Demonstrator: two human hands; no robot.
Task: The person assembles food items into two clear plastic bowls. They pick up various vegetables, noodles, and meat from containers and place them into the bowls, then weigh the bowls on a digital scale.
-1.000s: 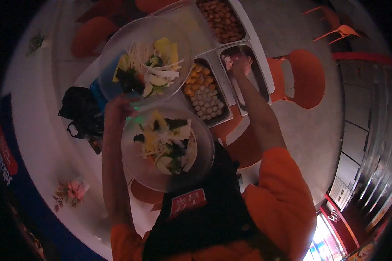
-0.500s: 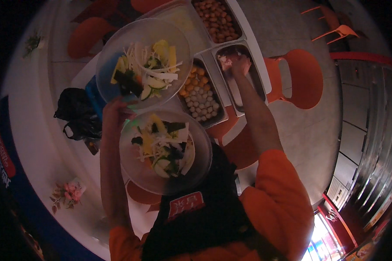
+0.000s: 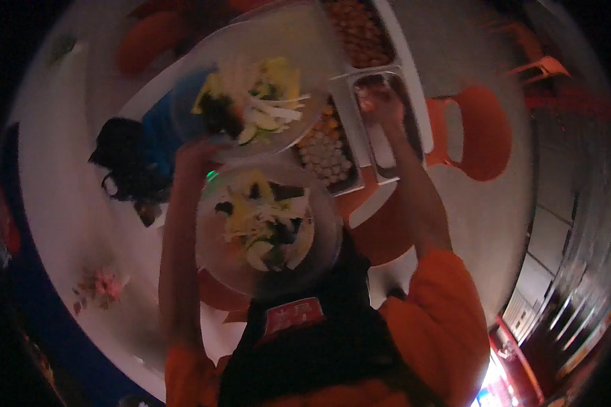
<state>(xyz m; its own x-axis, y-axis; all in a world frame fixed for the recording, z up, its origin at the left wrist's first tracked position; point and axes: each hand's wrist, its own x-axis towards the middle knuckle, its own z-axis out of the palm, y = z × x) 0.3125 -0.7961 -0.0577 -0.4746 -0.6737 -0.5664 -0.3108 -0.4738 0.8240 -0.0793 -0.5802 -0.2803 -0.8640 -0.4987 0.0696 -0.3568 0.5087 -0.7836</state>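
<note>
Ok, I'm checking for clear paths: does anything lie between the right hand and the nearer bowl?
Yes: the pan of yellow and white balls lies between the right hand, in the metal tray, and the nearer bowl. The tray's left rim also crosses that line.

From the view's centre, the white bench (image 3: 416, 102) spreads between ten and two o'clock. On it lie a tray of brown pieces (image 3: 373, 67) just past twelve, a tray of white and orange balls (image 3: 356, 182) nearer in, and a tray of pinkish food (image 3: 383, 152) between one and two. The base of the clear bowl (image 3: 285, 139) at eleven is hidden.
</note>
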